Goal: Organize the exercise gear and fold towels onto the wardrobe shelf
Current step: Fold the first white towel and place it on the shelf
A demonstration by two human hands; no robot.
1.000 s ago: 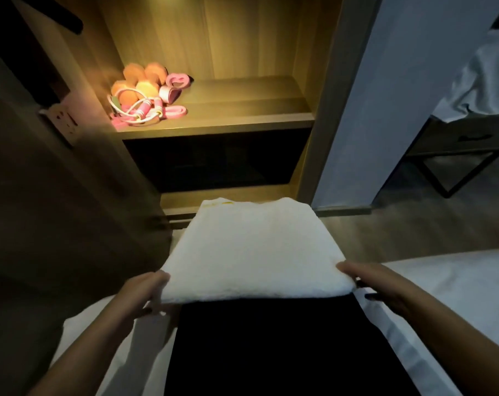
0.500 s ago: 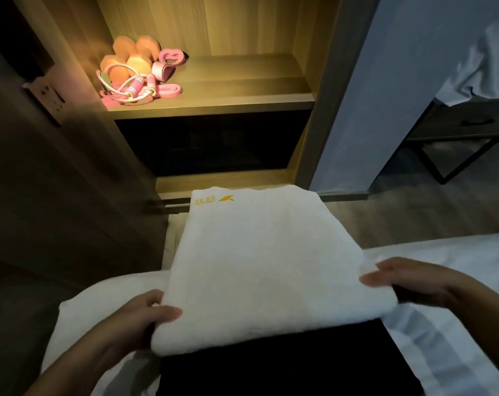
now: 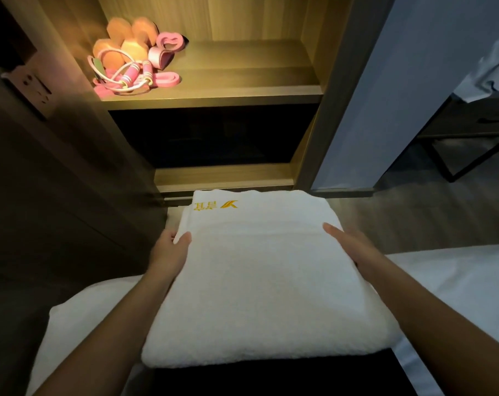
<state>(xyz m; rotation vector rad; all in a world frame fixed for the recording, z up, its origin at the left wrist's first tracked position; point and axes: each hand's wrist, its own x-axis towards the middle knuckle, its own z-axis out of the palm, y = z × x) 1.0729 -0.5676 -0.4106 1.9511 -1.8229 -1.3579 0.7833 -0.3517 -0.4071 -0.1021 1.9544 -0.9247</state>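
Beyond the fingertips (image 3: 329, 227), the lit shelf (image 3: 242, 91) has free room right of the pink gear (image 3: 134, 61). Left hand (image 3: 169, 250) and right hand (image 3: 349, 245) grasp the side edges of the folded towel (image 3: 257, 287), thumbs on top.

Dim room, the only real light is a warm yellow glow inside the open wardrobe (image 3: 337, 81): wood-grain panels, lower compartment dark. Wardrobe door (image 3: 57, 195) stands open at left, in shadow, metal hinge plate (image 3: 28, 84) on it. Grey-blue wall (image 3: 399, 81) just right of the wardrobe. Floor (image 3: 414, 218) is greyish wood-look planks. Far right: dark metal-frame drawer unit (image 3: 471, 130), pale cloth (image 3: 494, 72) heaped on top. Bed (image 3: 457, 281) with white sheet in the foreground, black band (image 3: 271, 378) across it
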